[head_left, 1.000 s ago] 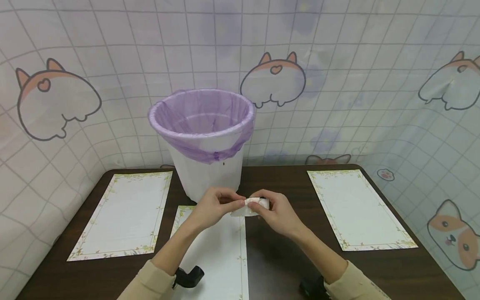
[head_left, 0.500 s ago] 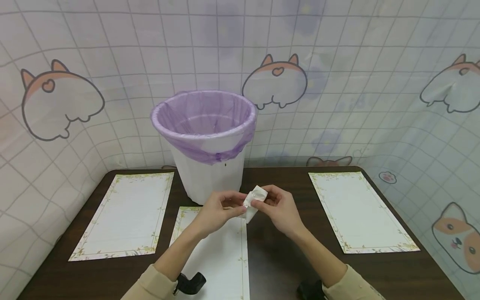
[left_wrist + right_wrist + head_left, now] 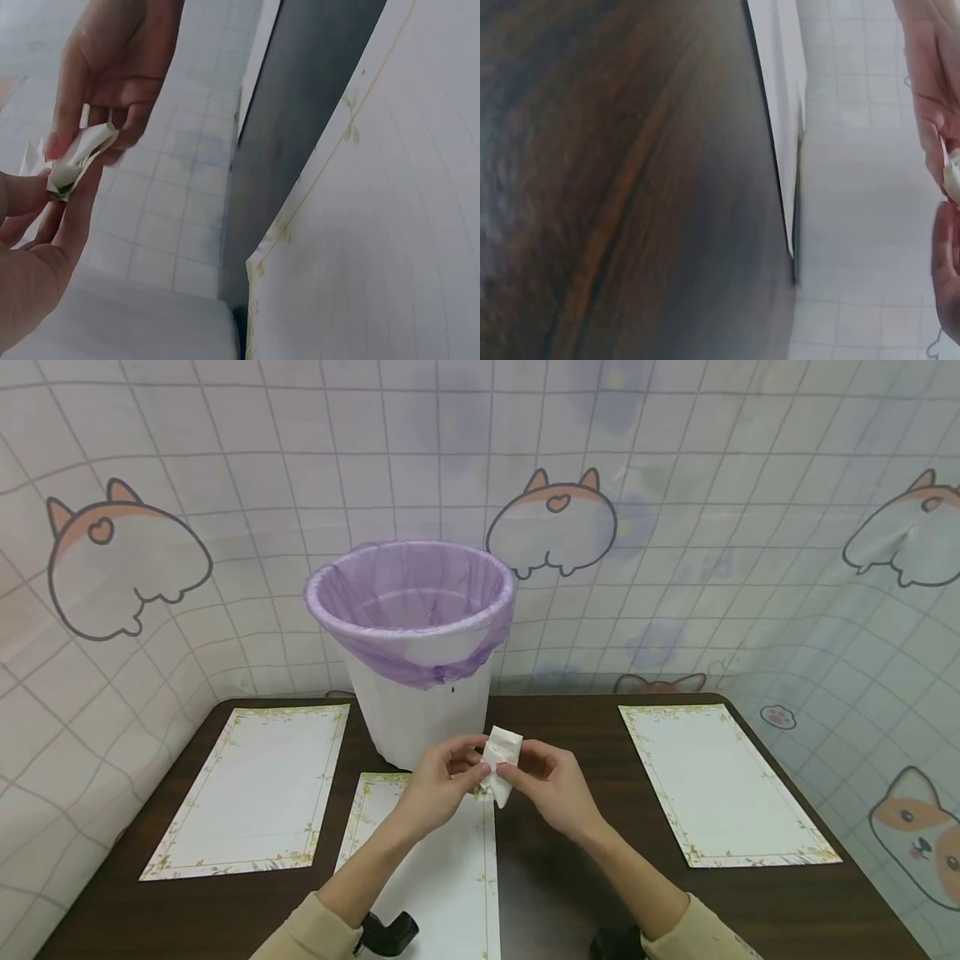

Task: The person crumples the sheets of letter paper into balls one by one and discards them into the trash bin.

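A small folded piece of white paper (image 3: pixel 501 752) is held up between both hands, above the table and in front of the bin. My left hand (image 3: pixel 438 781) pinches its left side between thumb and fingers. On the right side, the thumb and fingers of my right hand (image 3: pixel 558 785) grip it too. The left wrist view shows the folded paper (image 3: pixel 82 154) edge-on, its layers slightly parted with a dark green patch inside. At the right wrist view's edge, the paper (image 3: pixel 952 176) is mostly cut off, between my left hand (image 3: pixel 934 82) and right hand (image 3: pixel 946 274).
A white bin (image 3: pixel 420 718) with a purple liner (image 3: pixel 411 610) stands behind the hands. Flower-bordered sheets lie on the dark table (image 3: pixel 555 893): a left sheet (image 3: pixel 251 789), a middle sheet (image 3: pixel 435 877) under my left arm, and a right sheet (image 3: pixel 723 785). A patterned curtain surrounds the table.
The paper has turned from lying nearly level to standing more upright between the hands. Both hands have shifted their fingers on it and keep hold. The bin and sheets stay put.
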Demonstrator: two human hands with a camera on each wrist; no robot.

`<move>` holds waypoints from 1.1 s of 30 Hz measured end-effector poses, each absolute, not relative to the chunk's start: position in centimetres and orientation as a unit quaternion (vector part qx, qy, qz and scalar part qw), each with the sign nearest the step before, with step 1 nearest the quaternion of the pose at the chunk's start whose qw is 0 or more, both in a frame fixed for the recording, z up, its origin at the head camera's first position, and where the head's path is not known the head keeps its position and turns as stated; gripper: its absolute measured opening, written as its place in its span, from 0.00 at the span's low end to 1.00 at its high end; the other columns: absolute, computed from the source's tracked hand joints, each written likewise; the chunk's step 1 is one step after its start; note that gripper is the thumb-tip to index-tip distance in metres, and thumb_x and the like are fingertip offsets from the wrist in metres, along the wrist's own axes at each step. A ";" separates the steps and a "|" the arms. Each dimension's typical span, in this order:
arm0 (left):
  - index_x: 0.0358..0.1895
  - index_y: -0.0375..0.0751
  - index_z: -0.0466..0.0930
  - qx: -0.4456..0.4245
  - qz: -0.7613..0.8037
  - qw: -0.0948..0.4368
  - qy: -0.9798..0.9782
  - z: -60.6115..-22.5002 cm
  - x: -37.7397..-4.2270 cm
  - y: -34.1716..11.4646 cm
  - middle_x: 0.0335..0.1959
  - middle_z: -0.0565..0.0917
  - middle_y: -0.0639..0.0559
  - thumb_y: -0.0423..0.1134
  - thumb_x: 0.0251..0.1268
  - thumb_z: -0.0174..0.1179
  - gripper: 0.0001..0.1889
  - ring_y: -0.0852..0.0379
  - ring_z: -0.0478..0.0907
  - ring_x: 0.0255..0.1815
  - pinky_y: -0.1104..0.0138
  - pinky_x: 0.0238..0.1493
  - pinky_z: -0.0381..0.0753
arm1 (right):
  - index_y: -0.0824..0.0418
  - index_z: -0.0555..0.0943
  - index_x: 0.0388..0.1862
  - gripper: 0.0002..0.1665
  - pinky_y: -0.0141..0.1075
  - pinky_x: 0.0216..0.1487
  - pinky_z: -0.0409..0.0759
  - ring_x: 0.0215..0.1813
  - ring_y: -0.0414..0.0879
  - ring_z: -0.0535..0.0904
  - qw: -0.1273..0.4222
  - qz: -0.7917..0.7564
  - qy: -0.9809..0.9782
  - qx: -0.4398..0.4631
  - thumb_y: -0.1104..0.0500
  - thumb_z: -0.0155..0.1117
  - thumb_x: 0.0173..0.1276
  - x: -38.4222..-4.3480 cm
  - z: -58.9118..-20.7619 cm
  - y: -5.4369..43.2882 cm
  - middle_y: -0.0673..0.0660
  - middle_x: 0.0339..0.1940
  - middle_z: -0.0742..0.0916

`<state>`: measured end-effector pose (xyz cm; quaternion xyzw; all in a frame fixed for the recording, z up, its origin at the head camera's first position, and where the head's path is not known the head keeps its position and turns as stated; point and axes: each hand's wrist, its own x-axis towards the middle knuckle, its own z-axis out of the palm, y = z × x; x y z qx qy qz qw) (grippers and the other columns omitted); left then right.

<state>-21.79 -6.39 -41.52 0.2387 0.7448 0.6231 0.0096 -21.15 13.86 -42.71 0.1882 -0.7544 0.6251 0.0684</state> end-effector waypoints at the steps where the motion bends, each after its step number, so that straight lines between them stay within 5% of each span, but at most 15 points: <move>1: 0.60 0.29 0.79 0.235 0.622 0.002 0.747 -41.6 -21.7 -6.3 0.35 0.81 0.44 0.23 0.71 0.62 0.16 0.54 0.81 0.33 0.67 0.33 0.82 | 0.67 0.85 0.51 0.14 0.33 0.40 0.83 0.39 0.47 0.85 0.076 0.617 -0.759 0.193 0.63 0.74 0.69 -21.1 -42.8 13.8 0.59 0.40 0.87; 16: 0.50 0.34 0.80 0.194 0.670 -0.008 0.716 -42.3 -21.3 -5.5 0.34 0.80 0.41 0.21 0.70 0.61 0.10 0.54 0.78 0.29 0.69 0.30 0.82 | 0.62 0.83 0.50 0.13 0.35 0.29 0.80 0.32 0.47 0.78 0.099 0.593 -0.760 0.248 0.65 0.73 0.68 -21.5 -42.8 14.0 0.56 0.33 0.83; 22: 0.48 0.38 0.80 0.236 0.622 -0.057 0.745 -42.3 -21.5 -5.8 0.34 0.83 0.43 0.23 0.70 0.62 0.09 0.56 0.80 0.30 0.66 0.31 0.84 | 0.67 0.78 0.59 0.17 0.50 0.44 0.87 0.48 0.55 0.84 -0.037 0.653 -0.720 0.231 0.59 0.63 0.78 -22.0 -42.4 15.0 0.62 0.50 0.85; 28: 0.48 0.40 0.82 0.311 0.562 -0.115 0.757 -41.9 -21.7 -6.2 0.34 0.86 0.49 0.23 0.71 0.62 0.09 0.56 0.80 0.27 0.67 0.27 0.82 | 0.78 0.74 0.62 0.43 0.55 0.53 0.83 0.50 0.57 0.86 -0.189 0.723 -0.638 0.188 0.36 0.44 0.83 -22.2 -41.6 15.4 0.66 0.50 0.86; 33: 0.47 0.39 0.84 0.350 0.512 -0.155 0.769 -41.7 -21.7 -6.4 0.38 0.87 0.49 0.22 0.70 0.62 0.10 0.57 0.82 0.32 0.68 0.29 0.83 | 0.77 0.74 0.62 0.36 0.58 0.59 0.79 0.52 0.57 0.86 -0.260 0.740 -0.589 0.193 0.42 0.48 0.84 -22.3 -41.2 15.9 0.63 0.51 0.87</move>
